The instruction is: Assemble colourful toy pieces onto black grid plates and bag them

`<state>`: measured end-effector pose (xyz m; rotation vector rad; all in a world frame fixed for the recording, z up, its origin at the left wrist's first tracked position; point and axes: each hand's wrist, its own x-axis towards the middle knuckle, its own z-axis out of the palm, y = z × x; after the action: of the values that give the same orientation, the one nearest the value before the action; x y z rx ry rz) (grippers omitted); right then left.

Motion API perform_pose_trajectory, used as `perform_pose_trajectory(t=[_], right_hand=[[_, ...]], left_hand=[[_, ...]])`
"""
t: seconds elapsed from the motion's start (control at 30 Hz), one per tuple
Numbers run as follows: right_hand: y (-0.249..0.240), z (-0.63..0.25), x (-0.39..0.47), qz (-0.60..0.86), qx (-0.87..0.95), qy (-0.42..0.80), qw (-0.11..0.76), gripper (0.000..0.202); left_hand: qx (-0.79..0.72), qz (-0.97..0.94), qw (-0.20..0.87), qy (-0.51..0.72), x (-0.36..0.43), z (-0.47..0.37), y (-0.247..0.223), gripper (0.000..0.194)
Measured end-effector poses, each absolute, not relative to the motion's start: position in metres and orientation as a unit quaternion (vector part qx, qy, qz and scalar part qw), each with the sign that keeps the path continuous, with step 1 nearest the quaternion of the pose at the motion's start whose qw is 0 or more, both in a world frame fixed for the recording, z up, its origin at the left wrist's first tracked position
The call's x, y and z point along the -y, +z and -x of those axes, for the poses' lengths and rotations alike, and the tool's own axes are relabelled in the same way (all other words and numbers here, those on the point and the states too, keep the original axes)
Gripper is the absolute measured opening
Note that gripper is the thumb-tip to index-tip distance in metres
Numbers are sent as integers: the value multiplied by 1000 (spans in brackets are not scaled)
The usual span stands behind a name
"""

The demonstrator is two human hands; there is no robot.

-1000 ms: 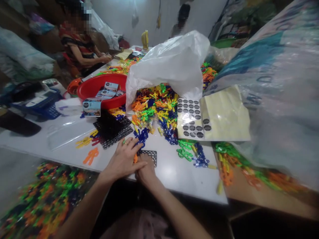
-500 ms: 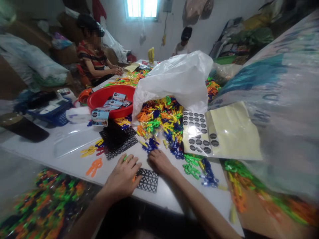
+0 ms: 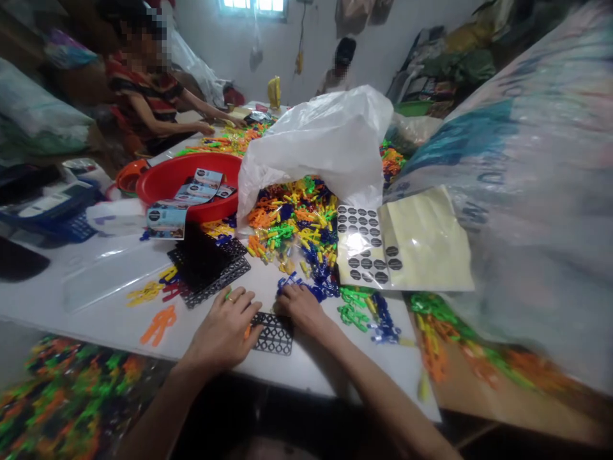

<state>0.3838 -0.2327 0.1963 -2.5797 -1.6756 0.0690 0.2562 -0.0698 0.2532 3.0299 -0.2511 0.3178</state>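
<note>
My left hand (image 3: 227,329) lies over the left end of a black perforated plastic grid (image 3: 275,335) at the table's front edge. Its fingers are bent, and bits of an orange piece (image 3: 247,331) and a green piece show between them. My right hand (image 3: 301,310) is closed at the grid's far right corner, fingertips down beside blue plastic pieces (image 3: 291,281). Whatever its fingers pinch is hidden. Behind it, a heap of small colourful plastic pieces (image 3: 297,217) spills from a white plastic bag (image 3: 316,137).
Left of the heap stand a red basin (image 3: 158,182) with printed cards and more black grids (image 3: 225,278). A sticker sheet (image 3: 361,246) lies right, beside a big filled sack (image 3: 536,211). Loose orange figures (image 3: 158,326) lie at left. Two people sit across the table.
The view has swung a little, so the table sits further left and higher. My hands stay close to the grid. The person at the left has stretched an arm forward over the pieces.
</note>
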Motion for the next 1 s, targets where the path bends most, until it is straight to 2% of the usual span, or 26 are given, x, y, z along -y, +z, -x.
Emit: perform_pose_trajectory(t=[0.17,0.37,0.5,0.77,0.9,1.0], right_hand=[[189,-369,271,871,489,19,45,30],[195,-381,249,896,443,34,17,20],[202,-386,245,910,408,78,7,23],[211,-381,225,940,328,89,31,22],[218,-378,221,918,390,62,37,19],[220,-370,244,874,483,-4,46,17]], left_hand=[[109,-986,50,117,68,-259,252,31],[137,-982,67,113,78,-258,259,30],[124,-983,58,121,83,-260,256,29],[122,-983,54,126,83,-261,253,27],[122,-981,57,142,84,-260,252,27],[121,-980,54,147,82,-261,250,27]])
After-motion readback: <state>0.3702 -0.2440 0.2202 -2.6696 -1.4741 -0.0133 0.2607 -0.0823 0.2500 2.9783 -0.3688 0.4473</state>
